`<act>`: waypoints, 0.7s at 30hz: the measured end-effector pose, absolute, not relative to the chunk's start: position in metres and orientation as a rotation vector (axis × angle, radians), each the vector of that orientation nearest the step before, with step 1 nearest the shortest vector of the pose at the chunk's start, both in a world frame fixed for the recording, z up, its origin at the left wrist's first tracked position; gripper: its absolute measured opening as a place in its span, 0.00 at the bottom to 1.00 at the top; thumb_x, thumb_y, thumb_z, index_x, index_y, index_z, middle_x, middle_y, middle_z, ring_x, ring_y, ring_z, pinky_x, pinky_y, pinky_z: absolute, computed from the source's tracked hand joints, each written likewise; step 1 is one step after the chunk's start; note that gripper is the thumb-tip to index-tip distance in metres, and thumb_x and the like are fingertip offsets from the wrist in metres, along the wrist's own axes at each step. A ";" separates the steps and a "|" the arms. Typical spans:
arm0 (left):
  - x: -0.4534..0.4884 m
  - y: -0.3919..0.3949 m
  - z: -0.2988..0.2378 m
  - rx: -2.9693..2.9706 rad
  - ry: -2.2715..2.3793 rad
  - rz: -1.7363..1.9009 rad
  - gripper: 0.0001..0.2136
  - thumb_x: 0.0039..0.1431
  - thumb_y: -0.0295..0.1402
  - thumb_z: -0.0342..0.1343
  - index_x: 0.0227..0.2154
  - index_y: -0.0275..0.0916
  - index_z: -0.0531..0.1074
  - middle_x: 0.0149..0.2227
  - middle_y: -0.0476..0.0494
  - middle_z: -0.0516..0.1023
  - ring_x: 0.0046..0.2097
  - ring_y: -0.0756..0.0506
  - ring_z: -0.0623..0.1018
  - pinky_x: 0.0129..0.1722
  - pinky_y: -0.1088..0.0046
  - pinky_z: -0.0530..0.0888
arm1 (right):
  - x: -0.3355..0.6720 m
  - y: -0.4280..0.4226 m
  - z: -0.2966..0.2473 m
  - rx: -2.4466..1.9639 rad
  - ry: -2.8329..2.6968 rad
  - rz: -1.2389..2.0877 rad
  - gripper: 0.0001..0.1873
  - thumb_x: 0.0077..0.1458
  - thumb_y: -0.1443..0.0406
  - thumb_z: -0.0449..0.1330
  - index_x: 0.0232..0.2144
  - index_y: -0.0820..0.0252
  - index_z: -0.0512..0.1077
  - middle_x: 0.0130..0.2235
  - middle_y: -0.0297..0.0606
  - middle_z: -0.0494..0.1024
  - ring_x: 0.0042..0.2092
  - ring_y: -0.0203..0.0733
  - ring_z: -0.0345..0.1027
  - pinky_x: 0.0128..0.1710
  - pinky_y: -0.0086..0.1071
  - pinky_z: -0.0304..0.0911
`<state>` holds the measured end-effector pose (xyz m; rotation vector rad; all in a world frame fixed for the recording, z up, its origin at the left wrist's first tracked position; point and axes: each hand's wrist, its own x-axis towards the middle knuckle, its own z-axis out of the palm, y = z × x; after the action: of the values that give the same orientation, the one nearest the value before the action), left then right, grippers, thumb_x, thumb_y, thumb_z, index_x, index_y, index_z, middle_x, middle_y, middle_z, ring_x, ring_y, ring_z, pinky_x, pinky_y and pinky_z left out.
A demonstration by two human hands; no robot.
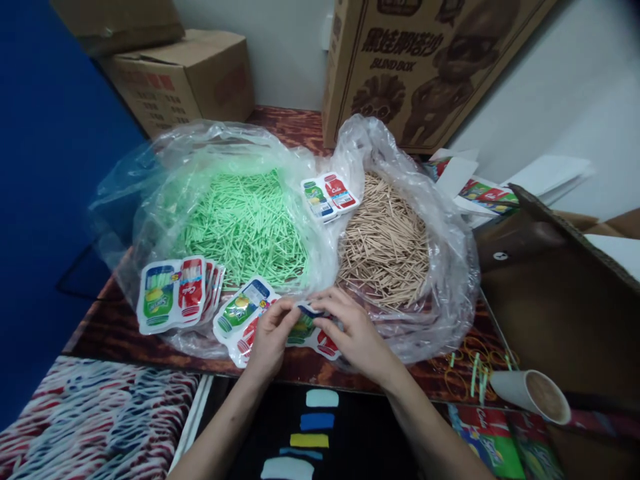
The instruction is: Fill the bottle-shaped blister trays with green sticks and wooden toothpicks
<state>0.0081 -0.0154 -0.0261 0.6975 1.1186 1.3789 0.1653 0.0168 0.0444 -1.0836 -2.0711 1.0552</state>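
Note:
Both hands work at the table's front edge on a small plastic pouch (303,327) printed with a green Sprite bottle and a red Cola bottle. My left hand (273,333) pinches its upper left edge between thumb and fingers. My right hand (350,330) grips the top right of the pouch, its fingers bent over the edge. The fingers partly hide the pouch. Beside my left hand lies another pouch (239,313) of the same print. Behind the hands, clear bags hold light green sticks (245,227) and brown sticks (385,243).
Stacked pouches (173,293) lie at the left, and more pouches (330,195) rest between the bags. A paper cup (530,397) lies on its side at the right by rubber bands (455,383). Cardboard boxes (195,80) stand behind; an open carton (560,293) is at right.

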 end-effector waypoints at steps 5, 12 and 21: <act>-0.003 -0.018 -0.019 0.651 1.078 1.306 0.11 0.45 0.39 0.66 0.30 0.39 0.74 0.34 0.49 0.76 0.36 0.49 0.73 0.36 0.77 0.70 | 0.166 0.007 0.052 -1.163 -2.056 0.949 0.10 0.59 0.73 0.53 0.37 0.57 0.72 0.36 0.37 0.72 0.41 0.41 0.66 0.43 0.34 0.61; -0.030 -0.011 -0.009 0.952 0.980 0.652 0.15 0.42 0.35 0.68 0.35 0.36 0.77 0.30 0.46 0.78 0.31 0.45 0.74 0.33 0.72 0.70 | 0.162 -0.004 0.047 -1.251 -1.879 0.992 0.12 0.57 0.73 0.55 0.44 0.57 0.68 0.34 0.33 0.73 0.36 0.37 0.67 0.39 0.31 0.61; 0.002 -0.007 -0.011 1.113 1.180 0.890 0.05 0.49 0.34 0.62 0.29 0.38 0.77 0.27 0.49 0.76 0.30 0.47 0.69 0.32 0.75 0.68 | 0.179 0.008 0.014 -1.326 -2.029 0.563 0.18 0.59 0.62 0.58 0.19 0.59 0.60 0.25 0.32 0.64 0.30 0.38 0.59 0.31 0.32 0.51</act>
<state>0.0019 -0.0070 -0.0107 1.1131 1.1798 0.8904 0.1786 0.0076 0.0135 -1.3261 -2.0286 0.5629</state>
